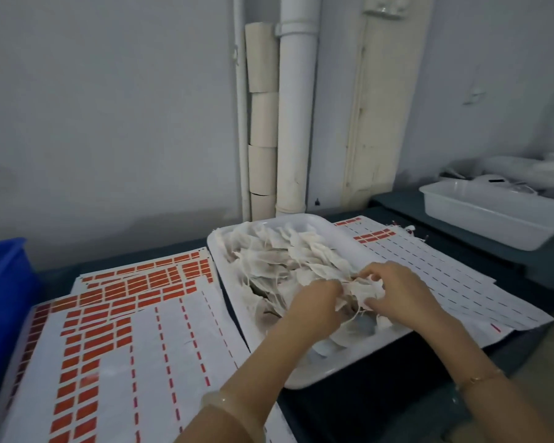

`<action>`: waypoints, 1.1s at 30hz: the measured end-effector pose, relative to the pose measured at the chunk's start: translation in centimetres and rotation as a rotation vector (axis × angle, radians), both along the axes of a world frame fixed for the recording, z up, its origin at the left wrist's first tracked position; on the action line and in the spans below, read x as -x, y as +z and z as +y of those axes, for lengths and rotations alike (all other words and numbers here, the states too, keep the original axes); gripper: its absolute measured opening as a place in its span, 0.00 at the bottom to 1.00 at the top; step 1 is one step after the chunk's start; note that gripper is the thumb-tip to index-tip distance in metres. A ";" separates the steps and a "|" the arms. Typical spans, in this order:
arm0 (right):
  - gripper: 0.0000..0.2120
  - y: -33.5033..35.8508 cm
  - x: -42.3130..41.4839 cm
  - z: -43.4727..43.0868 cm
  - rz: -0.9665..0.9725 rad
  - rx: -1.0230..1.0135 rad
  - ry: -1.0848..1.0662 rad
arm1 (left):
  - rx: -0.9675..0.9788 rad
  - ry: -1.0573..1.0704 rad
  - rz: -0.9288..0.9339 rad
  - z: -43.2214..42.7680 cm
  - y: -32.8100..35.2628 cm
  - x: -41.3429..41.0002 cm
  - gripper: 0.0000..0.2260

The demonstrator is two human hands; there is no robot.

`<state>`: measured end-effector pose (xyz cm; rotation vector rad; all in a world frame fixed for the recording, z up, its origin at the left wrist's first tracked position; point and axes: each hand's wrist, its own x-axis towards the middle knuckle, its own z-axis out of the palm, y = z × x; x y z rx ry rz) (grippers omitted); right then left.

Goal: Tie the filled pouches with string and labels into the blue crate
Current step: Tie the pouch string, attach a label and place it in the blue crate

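We see only a corner of the blue crate (4, 282), cut off by the left edge, while the bottom edge cuts the label sheets (109, 346) and both forearms, and the right edge cuts the second white tray (493, 219). The fingertips of the left hand (314, 302) are buried among the pouches (279, 260), so we cannot tell whether they pinch anything. The right hand (397, 292) curls its fingers into the same heap, too blurred for us to tell which pouch or string they pinch. Any print on the sheets is too small for us to read.
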<state>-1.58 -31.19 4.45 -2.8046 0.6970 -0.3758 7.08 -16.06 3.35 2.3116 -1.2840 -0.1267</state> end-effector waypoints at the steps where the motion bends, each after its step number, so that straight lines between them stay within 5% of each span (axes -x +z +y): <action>1: 0.23 -0.2 -0.3 -0.6 0.050 0.036 -0.018 | -0.009 0.015 -0.015 -0.9 -0.2 -0.1 0.17; 10: 0.24 -2.8 -2.6 -2.4 0.197 0.056 -0.017 | -0.130 0.180 0.095 -6.8 -2.0 -0.2 0.13; 15: 0.06 -2.7 -3.6 -2.0 0.175 0.216 -0.038 | -0.044 0.318 0.141 -8.0 -2.8 -0.4 0.10; 18: 0.05 -2.0 -3.2 -1.9 0.092 0.202 -0.033 | 0.061 0.307 0.136 -7.2 -2.2 -0.6 0.09; 26: 0.04 2.4 -2.1 2.2 -0.396 -0.352 0.221 | 0.635 0.186 0.244 3.3 1.6 -1.8 0.07; 33: 0.04 4.3 -4.0 13.6 -0.329 -0.904 0.653 | 0.658 0.212 0.375 17.2 2.1 -1.0 0.15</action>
